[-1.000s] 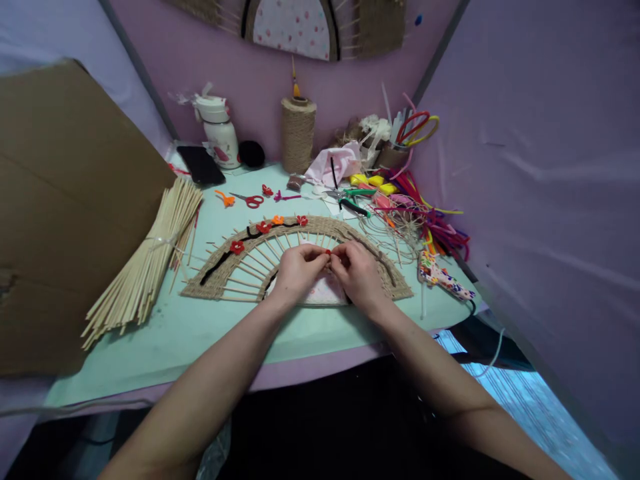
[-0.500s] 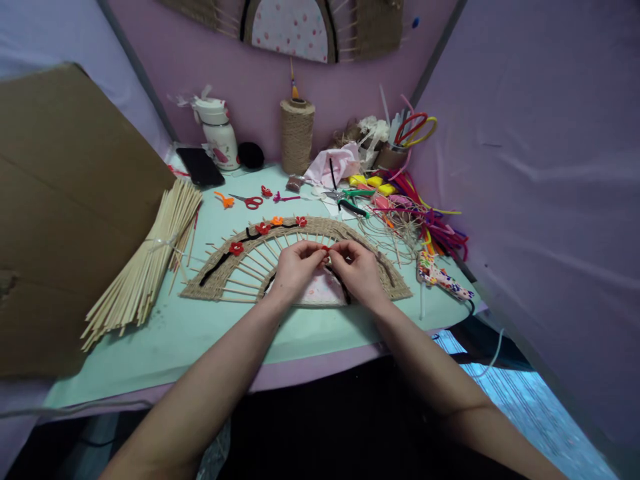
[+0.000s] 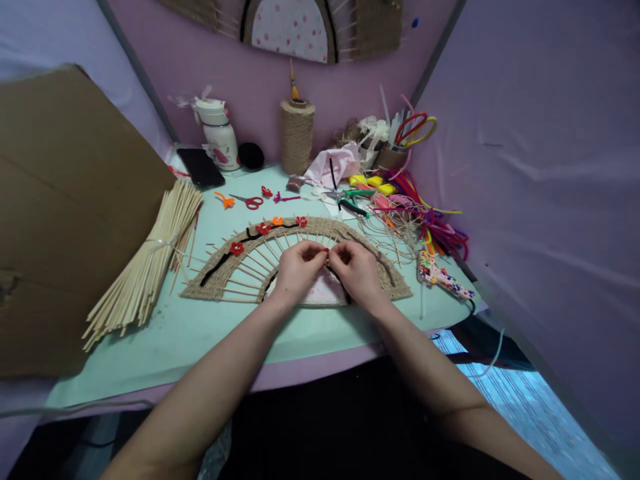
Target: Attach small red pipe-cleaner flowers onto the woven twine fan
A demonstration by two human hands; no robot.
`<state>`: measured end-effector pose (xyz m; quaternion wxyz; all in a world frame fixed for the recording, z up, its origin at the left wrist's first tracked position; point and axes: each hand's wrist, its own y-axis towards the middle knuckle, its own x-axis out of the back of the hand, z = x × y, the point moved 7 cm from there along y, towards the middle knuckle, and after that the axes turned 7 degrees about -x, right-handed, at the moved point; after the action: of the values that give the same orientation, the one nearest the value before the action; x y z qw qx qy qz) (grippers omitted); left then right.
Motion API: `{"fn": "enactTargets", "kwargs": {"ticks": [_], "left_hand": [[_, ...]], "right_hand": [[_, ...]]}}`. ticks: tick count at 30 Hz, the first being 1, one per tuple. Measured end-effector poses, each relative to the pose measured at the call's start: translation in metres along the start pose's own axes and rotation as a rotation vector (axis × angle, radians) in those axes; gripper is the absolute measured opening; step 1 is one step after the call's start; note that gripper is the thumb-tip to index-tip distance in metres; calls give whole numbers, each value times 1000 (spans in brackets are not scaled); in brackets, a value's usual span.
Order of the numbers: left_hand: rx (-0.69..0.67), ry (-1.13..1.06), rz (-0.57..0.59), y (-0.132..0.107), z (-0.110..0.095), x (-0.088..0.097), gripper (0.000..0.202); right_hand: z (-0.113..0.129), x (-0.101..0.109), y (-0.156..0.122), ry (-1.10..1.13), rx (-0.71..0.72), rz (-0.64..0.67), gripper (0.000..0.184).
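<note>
Both hands meet over the middle of a fan-shaped piece (image 3: 215,283) made of thin sticks and woven twine. My left hand (image 3: 301,267) is closed in a pinch, and my right hand (image 3: 356,268) pinches from the other side. Between the fingertips shows a small red piece (image 3: 327,251), mostly hidden; its kind is hard to make out. Red flowers (image 3: 237,249) and an orange flower (image 3: 277,221) sit along a black fuzzy stem (image 3: 214,267) on the fan's left band. Beneath my hands lies the fan's pale, spotted half-round centre (image 3: 320,291), partly covered.
Left of the fan lies a bundle of sticks (image 3: 143,267) beside a cardboard sheet (image 3: 75,200). Behind are red-handled scissors (image 3: 250,201), a twine spool (image 3: 297,137), a bottle (image 3: 219,137) and green-handled pliers (image 3: 350,200). To the right are pipe cleaners (image 3: 430,213) and a patterned glue gun (image 3: 443,277).
My fingertips have shifted slightly around the small red piece, and less of it shows between them. The fan and the other things on the table stay in place.
</note>
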<state>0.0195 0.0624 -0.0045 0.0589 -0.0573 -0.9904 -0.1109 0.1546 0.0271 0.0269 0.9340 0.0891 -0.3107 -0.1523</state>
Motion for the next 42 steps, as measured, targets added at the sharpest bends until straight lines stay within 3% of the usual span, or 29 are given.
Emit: {"fn": "enactTargets", "kwargs": {"ticks": [4, 7, 10, 14, 17, 22, 28, 33, 37, 42], "left_hand": [[-153, 203, -13, -6, -17, 2, 8], [-170, 190, -45, -6, -19, 4, 9], [-41, -22, -93, -2, -9, 6, 8], [225, -424, -167, 1, 9, 4, 22], [242, -511, -200, 2, 8, 6, 27], [176, -411, -177, 1, 4, 7, 24], [3, -164, -107, 5, -6, 13, 22], [-259, 124, 7, 9, -21, 14, 24], [-262, 120, 151, 10, -20, 3, 17], [-186, 111, 173, 8, -16, 0, 13]], "right_hand": [[-2, -6, 0, -29, -35, -13, 13], [-5, -10, 2, 42, -82, -10, 15], [-7, -11, 5, 181, -119, 44, 23], [-5, -5, 6, 267, -100, -7, 30], [-3, -8, 3, 267, -91, -2, 25], [-6, -17, 5, 341, -173, 37, 23], [-12, -13, 10, 425, -280, 94, 23], [-24, -17, 10, 547, -439, 361, 28], [-27, -19, 7, 651, -489, 530, 28], [-25, -20, 4, 692, -510, 618, 27]]}}
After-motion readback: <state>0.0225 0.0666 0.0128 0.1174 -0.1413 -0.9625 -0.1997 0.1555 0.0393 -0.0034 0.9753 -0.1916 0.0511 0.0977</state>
